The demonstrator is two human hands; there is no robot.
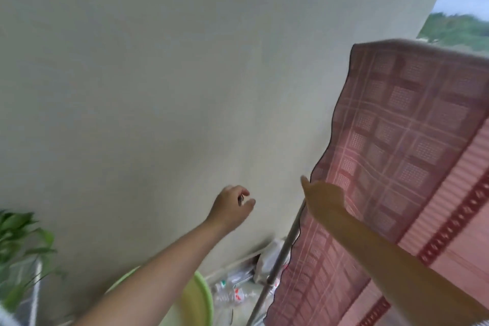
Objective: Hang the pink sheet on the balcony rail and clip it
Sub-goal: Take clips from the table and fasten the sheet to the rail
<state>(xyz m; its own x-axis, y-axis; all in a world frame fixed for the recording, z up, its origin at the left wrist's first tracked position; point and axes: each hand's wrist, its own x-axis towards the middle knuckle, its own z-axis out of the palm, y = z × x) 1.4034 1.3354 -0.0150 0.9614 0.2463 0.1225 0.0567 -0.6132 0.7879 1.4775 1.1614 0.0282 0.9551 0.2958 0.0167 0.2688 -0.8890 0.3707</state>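
Observation:
The pink sheet, checked with a dark red patterned border, hangs folded over the balcony rail at the right. A grey metal rail bar shows at its left edge, running down toward the floor. My right hand is on the sheet's left edge with the thumb up and the fingers tucked into the cloth. My left hand hovers left of the sheet, apart from it, in front of the wall. Its fingers are curled with a small dark thing, seemingly a clip, pinched at the fingertips; blur hides its shape.
A plain pale wall fills the left and middle. Below stand a light green basin, a leafy plant at far left, and plastic bottles and a bag on the floor by the wall. Trees and sky lie beyond the rail.

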